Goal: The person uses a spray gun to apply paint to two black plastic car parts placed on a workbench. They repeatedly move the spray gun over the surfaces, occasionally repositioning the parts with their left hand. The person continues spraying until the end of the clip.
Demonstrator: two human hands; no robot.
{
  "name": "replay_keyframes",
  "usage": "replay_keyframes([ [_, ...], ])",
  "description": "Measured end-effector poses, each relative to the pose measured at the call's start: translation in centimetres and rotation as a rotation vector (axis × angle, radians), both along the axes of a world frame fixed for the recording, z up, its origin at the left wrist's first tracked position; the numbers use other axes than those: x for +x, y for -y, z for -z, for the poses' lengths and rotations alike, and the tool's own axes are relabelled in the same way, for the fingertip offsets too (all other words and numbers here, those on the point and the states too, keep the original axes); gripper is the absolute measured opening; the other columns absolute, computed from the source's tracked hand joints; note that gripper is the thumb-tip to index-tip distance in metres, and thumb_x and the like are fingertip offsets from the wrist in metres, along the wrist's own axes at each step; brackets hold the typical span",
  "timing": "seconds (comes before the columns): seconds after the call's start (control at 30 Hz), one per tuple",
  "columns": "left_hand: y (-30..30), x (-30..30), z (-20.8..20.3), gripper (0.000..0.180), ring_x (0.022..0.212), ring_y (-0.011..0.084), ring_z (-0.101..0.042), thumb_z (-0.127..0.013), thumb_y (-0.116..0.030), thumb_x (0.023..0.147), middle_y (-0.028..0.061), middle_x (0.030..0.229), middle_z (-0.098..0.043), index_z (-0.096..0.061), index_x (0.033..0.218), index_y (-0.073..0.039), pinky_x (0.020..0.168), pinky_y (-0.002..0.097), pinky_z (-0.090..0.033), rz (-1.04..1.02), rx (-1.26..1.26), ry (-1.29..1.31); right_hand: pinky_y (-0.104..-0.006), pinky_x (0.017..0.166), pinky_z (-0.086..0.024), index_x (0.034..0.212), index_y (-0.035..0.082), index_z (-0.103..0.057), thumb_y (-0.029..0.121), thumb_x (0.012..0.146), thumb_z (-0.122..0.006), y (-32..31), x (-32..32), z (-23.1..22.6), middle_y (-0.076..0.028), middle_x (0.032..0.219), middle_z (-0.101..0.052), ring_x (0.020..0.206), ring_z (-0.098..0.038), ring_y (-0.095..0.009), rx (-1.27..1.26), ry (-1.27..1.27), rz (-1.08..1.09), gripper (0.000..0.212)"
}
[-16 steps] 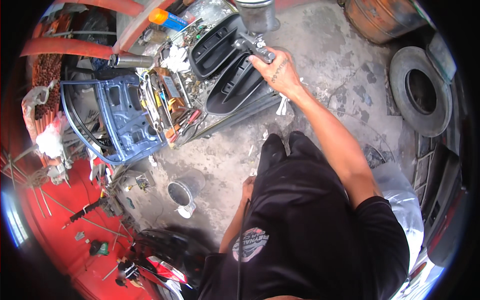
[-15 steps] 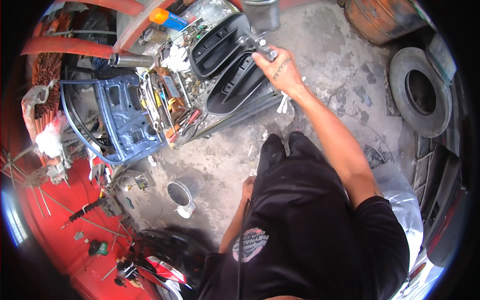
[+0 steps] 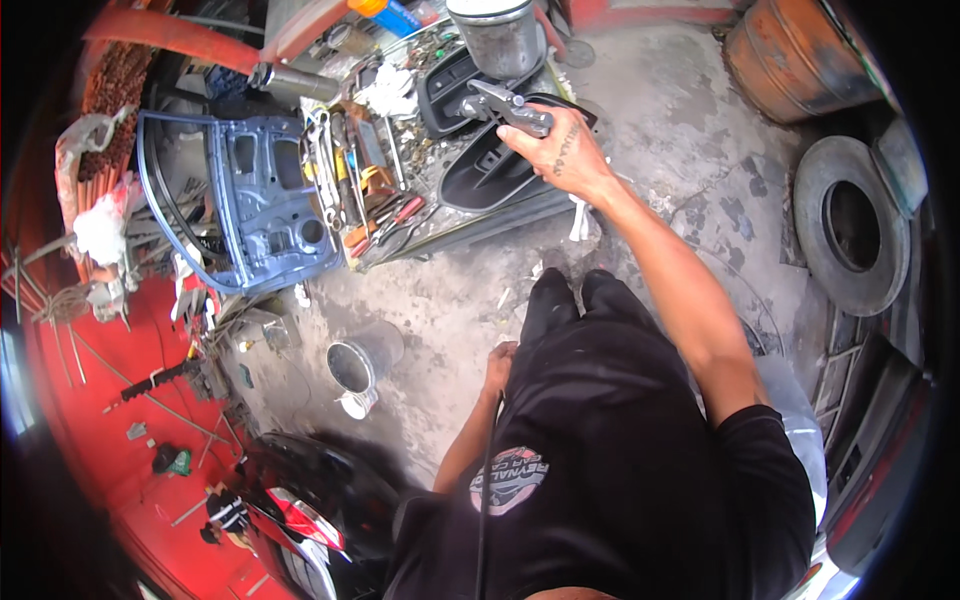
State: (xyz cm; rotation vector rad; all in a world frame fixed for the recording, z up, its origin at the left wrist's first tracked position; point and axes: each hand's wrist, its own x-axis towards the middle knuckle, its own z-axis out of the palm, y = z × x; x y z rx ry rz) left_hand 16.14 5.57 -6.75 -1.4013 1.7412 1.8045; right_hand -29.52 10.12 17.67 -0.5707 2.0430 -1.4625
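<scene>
My right hand (image 3: 570,155) reaches out over the workbench, its fingers wrapped around the handle of a dark metal spray gun (image 3: 500,102). A grey metal cup (image 3: 495,45) with a pale top sits at the gun's far end and moves along with it. Beneath them on the bench lie two long black plastic trim panels, a far panel (image 3: 440,95) and a near panel (image 3: 480,175), partly covered by the cup, gun and hand. My left hand (image 3: 500,365) hangs low beside my thigh, its fingers partly hidden; a thin black hose (image 3: 485,500) runs down over my shirt.
Wrenches, pliers and a tool box (image 3: 345,170) crowd the bench's left end, beside a blue car door shell (image 3: 265,200). A grey bucket (image 3: 365,360) stands on the floor. At the right are a tyre (image 3: 850,225) and a rusty drum (image 3: 800,55).
My right hand has swung the spray gun and its cup leftward and nearer across the panels. The view has shifted a little; my left hand stays by my thigh.
</scene>
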Motion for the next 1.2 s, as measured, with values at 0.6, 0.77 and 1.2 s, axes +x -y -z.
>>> replay_keyframes([
  [0.6, 10.3, 6.3, 5.8, 0.025, 0.065, 0.0171, -0.062, -0.052, -0.013, 0.093, 0.0093, 0.075, -0.068, -0.069, 0.102, 0.003, 0.057, 0.0333, -0.049, 0.022, -0.132, -0.058, -0.0481, 0.079, -0.053, 0.11, -0.003, -0.07, 0.032, 0.093, -0.066, 3.2, 6.2, -4.0, -0.027, 0.077, -0.068, 0.084, -0.07, -0.045, 0.211, -0.339, -0.125, 0.039],
  [0.77, 18.9, 6.8, 8.2, 0.022, 0.061, 0.0159, -0.061, -0.054, -0.017, 0.095, 0.0077, 0.077, -0.065, -0.068, 0.1, -0.001, 0.052, 0.0328, -0.049, 0.219, -0.202, -0.117, -0.0427, 0.069, -0.052, 0.12, -0.004, -0.068, 0.031, 0.094, -0.069, 8.6, 7.9, -5.6, -0.021, 0.068, -0.067, 0.065, -0.069, -0.034, 0.213, -0.541, 0.087, 0.044],
  [1.2, 37.4, 7.5, 11.9, 0.023, 0.06, 0.0137, -0.061, -0.058, -0.017, 0.095, 0.0053, 0.081, -0.066, -0.068, 0.114, -0.009, 0.048, 0.0299, -0.05, 0.224, 0.123, 0.037, -0.0441, 0.07, -0.052, 0.115, -0.002, -0.069, 0.026, 0.094, -0.067, 14.8, 18.9, -5.3, -0.023, 0.071, -0.066, 0.069, -0.068, -0.039, 0.514, -0.413, 0.273, 0.035],
])
